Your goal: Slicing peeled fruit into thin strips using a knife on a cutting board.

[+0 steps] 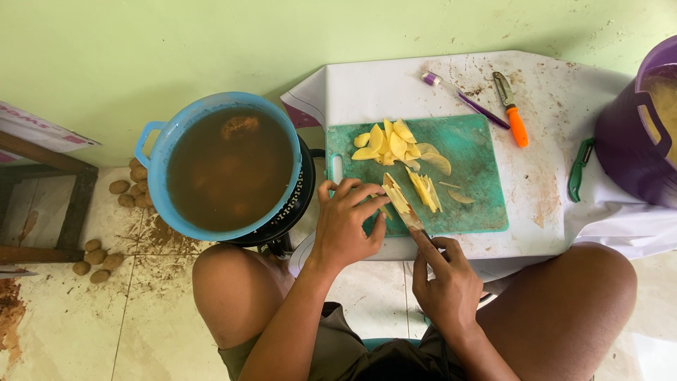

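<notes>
seated on a tiled floor [63, 331], knees apart, low white board [550, 190] across the lap side. left of it, blue tub [159, 152] of murky brown water with potatoes dimly visible under the surface, resting on a black perforated basket [300, 204]. far right, purple bucket [635, 141] at the frame edge. centre of the white board, green cutting board [479, 155], stained. left hand [345, 226] curled over a pale potato piece [393, 194] at the board's near edge, fingertips pressing it down. right hand [448, 282] closed around a knife handle, forefinger laid along the blade's back; knife [409, 217] set against the same piece, just beside the left fingertips. beyond, heap of yellow slices [395, 144] at the board's far left, bundle of cut sticks [425, 189] just right of the held piece. above the board, orange-handled peeler [517, 120], purple-handled tool [465, 99]; green peeler [580, 169] near the bucket. small unpeeled potatoes [95, 257] loose on the floor at left.
</notes>
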